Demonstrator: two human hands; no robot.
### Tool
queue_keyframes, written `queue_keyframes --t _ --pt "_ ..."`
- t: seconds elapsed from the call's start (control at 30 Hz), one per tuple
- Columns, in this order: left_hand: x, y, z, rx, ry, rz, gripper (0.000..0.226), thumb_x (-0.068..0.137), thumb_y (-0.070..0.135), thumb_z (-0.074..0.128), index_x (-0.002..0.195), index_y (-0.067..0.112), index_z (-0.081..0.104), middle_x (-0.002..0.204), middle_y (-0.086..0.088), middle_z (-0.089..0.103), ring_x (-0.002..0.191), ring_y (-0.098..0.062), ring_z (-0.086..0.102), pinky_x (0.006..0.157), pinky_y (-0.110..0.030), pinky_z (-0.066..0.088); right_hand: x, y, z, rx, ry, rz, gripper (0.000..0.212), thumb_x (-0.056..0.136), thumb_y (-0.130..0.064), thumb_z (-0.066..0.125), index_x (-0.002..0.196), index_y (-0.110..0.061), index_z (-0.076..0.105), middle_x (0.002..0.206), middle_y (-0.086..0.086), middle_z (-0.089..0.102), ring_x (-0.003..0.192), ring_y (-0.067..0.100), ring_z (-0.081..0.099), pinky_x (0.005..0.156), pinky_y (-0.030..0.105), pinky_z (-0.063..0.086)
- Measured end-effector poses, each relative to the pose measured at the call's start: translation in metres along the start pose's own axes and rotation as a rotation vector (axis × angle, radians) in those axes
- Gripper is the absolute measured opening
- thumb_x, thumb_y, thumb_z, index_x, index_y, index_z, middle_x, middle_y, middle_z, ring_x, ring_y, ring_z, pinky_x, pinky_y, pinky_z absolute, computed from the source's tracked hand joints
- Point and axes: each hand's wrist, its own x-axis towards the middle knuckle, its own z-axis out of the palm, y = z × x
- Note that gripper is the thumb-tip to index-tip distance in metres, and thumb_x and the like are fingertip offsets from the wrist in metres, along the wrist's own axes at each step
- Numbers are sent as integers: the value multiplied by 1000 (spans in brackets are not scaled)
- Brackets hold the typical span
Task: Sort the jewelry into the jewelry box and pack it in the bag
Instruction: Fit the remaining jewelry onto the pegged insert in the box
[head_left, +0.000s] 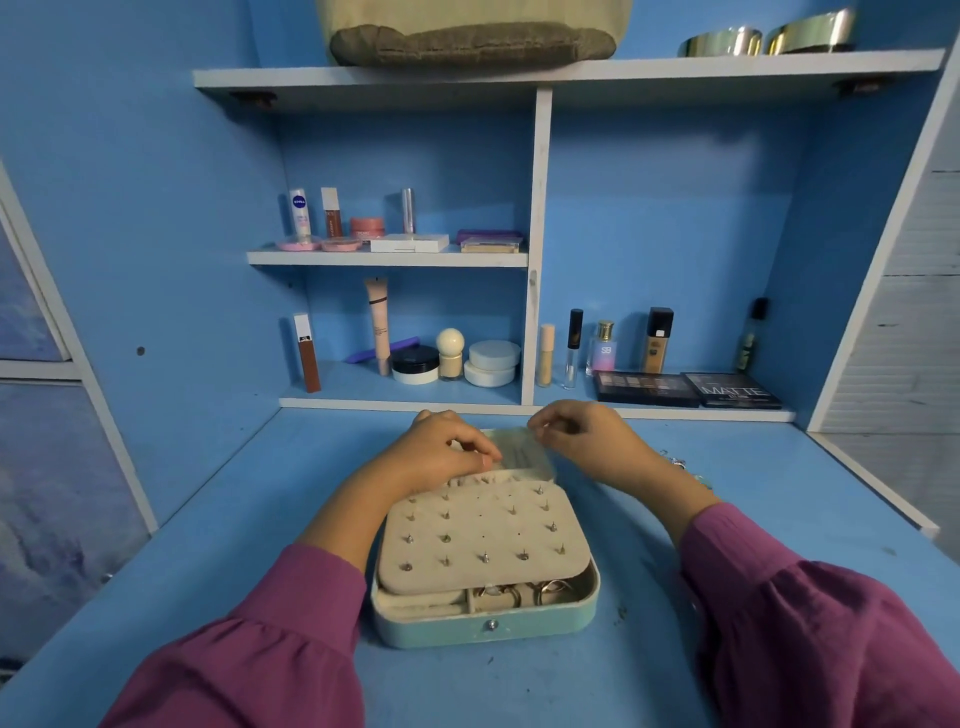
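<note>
A mint-green jewelry box (483, 626) lies open at the middle of the blue desk. Its cream earring panel (483, 540), studded with several earrings, is tilted over the compartments. Rings (498, 595) show in the front compartments. My left hand (441, 447) rests at the panel's far edge with its fingers curled on it. My right hand (582, 436) hovers over the open lid (519, 457), thumb and forefinger pinched on a tiny piece too small to identify. Loose jewelry (680, 462) lies on the desk to the right. A beige and olive bag (467, 31) sits on the top shelf.
Shelves behind the desk hold cosmetics: tubes and jars (410, 364) at lower left, bottles and dark palettes (685, 389) at lower right, compacts (405, 239) above. Two metal bangles (769, 39) stand on the top shelf. Side walls close in on both sides.
</note>
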Motion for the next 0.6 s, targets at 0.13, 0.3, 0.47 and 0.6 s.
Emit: queue_keyframes --t 0.13,0.3,0.47,0.6 --pt "2 0 1 -87 41 7 18 85 20 69 87 38 71 103 -3 58 99 -14 53 83 -23 40 3 4 -28 -38 168 76 7 90 -17 61 93 -18 68 77 -3 60 66 6 51 56 16 40" --pt "2 5 2 -215 65 16 20 85 12 69 86 31 73 94 0 58 84 -9 56 79 -19 43 2 26 -60 -392 190 272 11 83 -12 64 82 -5 72 84 8 70 65 16 58 55 25 46" --pt "1 7 3 -264 75 21 20 84 13 70 84 32 73 94 2 58 89 -9 56 81 -20 43 -3 40 -71 -575 119 485 10 73 -16 72 73 -7 71 74 8 68 69 24 63 58 28 50" --pt "0 9 3 -297 81 16 19 84 13 69 85 31 73 97 2 61 87 -8 56 80 -20 43 -5 41 -64 -599 83 524 17 69 -13 70 60 -6 58 56 8 57 55 24 55 47 21 37"
